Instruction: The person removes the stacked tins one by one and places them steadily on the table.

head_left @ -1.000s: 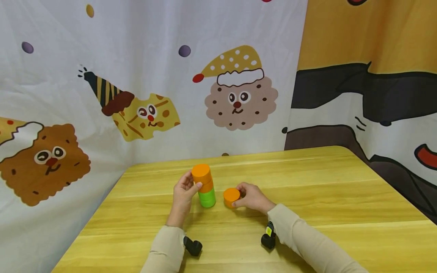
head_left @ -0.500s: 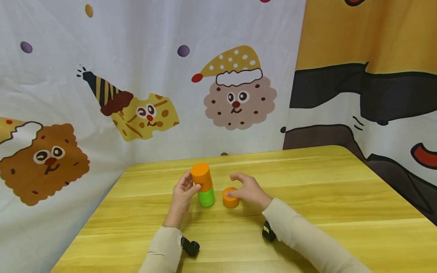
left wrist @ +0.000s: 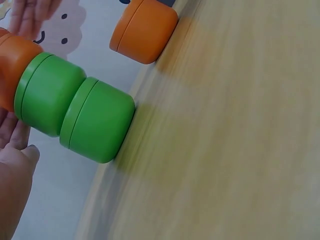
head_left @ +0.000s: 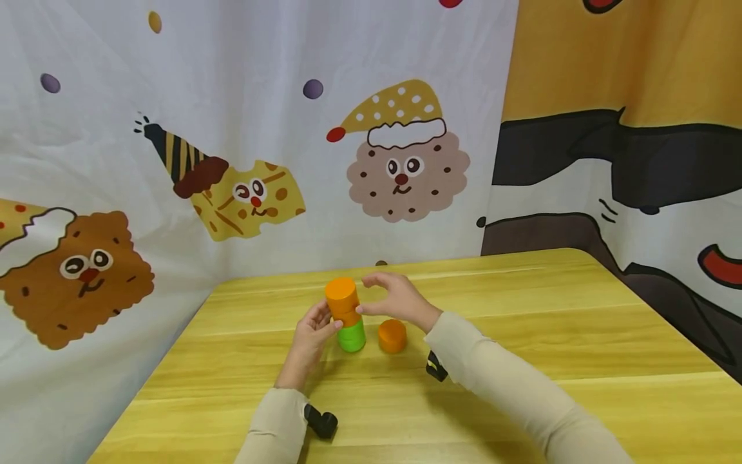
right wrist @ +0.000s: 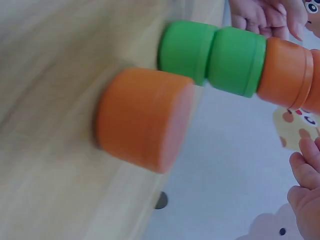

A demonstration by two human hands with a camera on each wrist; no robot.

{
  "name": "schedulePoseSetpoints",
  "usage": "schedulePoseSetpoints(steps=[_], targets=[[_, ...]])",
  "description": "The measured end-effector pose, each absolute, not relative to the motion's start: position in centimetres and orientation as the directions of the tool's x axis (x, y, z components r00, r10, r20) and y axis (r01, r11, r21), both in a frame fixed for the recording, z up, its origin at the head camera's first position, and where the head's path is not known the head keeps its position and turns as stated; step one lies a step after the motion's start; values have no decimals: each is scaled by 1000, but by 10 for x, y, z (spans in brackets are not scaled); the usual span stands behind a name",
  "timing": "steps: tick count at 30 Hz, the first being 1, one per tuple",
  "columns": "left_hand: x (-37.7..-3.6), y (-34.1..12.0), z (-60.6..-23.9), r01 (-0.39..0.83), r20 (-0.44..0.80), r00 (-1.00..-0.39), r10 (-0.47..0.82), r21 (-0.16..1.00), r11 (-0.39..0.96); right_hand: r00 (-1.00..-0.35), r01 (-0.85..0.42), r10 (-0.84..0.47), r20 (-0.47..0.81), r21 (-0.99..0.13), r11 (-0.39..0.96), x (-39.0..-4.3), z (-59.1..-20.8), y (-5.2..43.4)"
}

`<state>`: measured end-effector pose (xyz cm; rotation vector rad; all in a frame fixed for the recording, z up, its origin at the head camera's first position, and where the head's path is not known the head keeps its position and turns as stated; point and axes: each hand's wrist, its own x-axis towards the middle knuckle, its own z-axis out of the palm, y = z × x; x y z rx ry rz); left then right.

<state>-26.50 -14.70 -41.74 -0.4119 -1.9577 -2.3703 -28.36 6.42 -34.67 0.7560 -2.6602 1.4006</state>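
While steadied, stack (head_left: 346,314) near table's far edge (head_left: 406,264)

stack of cups (head_left: 346,316) upright on table (head_left: 522,361), mid-left | loose cup (head_left: 392,336) on table just right of stack, apart | left hand (head_left: 311,335) at stack's left side, touching | right hand (head_left: 397,299) at stack's upper right, above and behind loose cup | curtain (head_left: 232,129) behind table
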Motion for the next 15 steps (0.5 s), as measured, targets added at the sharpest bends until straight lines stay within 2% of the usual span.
schedulePoseSetpoints(steps=[6, 15], targets=[[-265, -147, -419, 191, 215, -967, 138, 967, -170, -868, -430, -435, 238, -799, 421, -285, -335, 53], [-266, -143, -422, 192, 205, -975, 89, 972, -134, -881, -367, -419, 219, -875, 314, -287, -340, 41]])
